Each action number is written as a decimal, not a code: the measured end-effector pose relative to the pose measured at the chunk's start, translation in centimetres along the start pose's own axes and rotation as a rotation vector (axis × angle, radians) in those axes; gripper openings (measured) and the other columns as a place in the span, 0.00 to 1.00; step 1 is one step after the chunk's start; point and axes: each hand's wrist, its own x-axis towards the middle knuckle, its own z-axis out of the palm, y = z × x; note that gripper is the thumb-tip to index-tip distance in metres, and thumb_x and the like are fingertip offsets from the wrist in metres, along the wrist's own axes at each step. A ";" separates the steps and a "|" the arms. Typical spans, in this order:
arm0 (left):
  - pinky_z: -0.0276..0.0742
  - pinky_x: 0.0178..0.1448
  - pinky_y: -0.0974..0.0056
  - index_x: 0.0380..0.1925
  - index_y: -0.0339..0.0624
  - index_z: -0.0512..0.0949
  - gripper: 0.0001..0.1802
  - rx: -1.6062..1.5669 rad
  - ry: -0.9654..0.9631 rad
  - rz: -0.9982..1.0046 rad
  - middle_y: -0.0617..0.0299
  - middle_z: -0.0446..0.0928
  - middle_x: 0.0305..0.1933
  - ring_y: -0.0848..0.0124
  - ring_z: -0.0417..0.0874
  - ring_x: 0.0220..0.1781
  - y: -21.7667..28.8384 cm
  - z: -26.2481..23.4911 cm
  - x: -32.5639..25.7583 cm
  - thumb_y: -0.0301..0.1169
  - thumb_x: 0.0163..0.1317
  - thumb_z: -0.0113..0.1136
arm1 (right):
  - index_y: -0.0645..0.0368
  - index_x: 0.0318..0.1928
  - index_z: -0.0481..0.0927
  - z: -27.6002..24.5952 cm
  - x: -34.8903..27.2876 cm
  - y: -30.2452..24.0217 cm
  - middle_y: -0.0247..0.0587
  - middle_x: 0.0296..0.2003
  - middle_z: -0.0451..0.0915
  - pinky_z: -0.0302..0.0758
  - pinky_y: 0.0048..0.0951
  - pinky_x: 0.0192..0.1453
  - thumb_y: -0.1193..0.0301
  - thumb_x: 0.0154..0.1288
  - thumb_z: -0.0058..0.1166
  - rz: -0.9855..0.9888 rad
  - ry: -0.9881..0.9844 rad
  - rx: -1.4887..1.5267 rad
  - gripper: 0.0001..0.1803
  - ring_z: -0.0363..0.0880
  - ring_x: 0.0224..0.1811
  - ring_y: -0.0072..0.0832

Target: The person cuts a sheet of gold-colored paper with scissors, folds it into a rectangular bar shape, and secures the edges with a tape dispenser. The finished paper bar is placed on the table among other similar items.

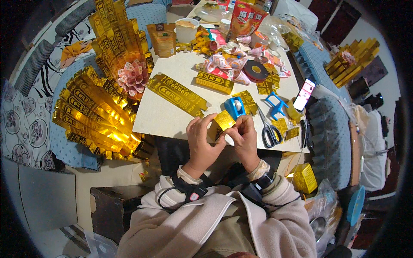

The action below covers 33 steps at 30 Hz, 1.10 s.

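Gold foil paper (223, 120) is pinched between the fingers of the left hand (202, 144) and right hand (244, 138) above the desk (172, 116) edge, apparently for folding, beside the blue tape dispenser (234, 107) and scissors (270, 131).

a: small folded gold foil paper (223, 120) sits between left hand (202, 144) and right hand (244, 139), at white table (159, 116) near edge.
b: blue tape dispenser (234, 107) just behind; black-handled scissors (269, 131) right of it.
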 end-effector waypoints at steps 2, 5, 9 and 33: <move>0.59 0.76 0.44 0.65 0.43 0.70 0.37 0.005 -0.004 -0.011 0.53 0.77 0.61 0.52 0.76 0.63 -0.1 0.0 0.0 0.32 0.55 0.72 | 0.57 0.43 0.69 -0.2 0.0 0.2 0.26 0.26 0.67 0.65 0.20 0.30 0.69 0.63 0.74 0.008 -0.021 -0.053 0.22 0.65 0.27 0.14; 0.60 0.75 0.44 0.65 0.42 0.70 0.36 0.005 -0.004 -0.014 0.52 0.76 0.61 0.51 0.75 0.63 -0.3 0.0 -0.1 0.32 0.55 0.72 | 0.57 0.45 0.69 -0.4 0.1 0.7 0.27 0.26 0.68 0.66 0.21 0.30 0.69 0.63 0.74 0.039 -0.047 -0.074 0.23 0.65 0.27 0.15; 0.62 0.73 0.45 0.62 0.42 0.73 0.33 -0.056 0.020 -0.037 0.52 0.77 0.61 0.50 0.75 0.63 -0.3 0.1 -0.2 0.34 0.56 0.72 | 0.57 0.47 0.70 -0.8 0.1 1.6 0.28 0.26 0.69 0.68 0.23 0.31 0.68 0.62 0.75 0.012 -0.069 -0.115 0.24 0.66 0.27 0.17; 0.64 0.76 0.56 0.64 0.37 0.72 0.33 -0.341 -0.195 -0.197 0.53 0.75 0.65 0.61 0.73 0.69 -1.3 -0.2 -0.1 0.36 0.61 0.72 | 0.55 0.64 0.74 -3.0 1.7 5.5 0.38 0.46 0.71 0.73 0.30 0.52 0.65 0.55 0.78 -0.197 -0.488 -0.128 0.37 0.72 0.45 0.31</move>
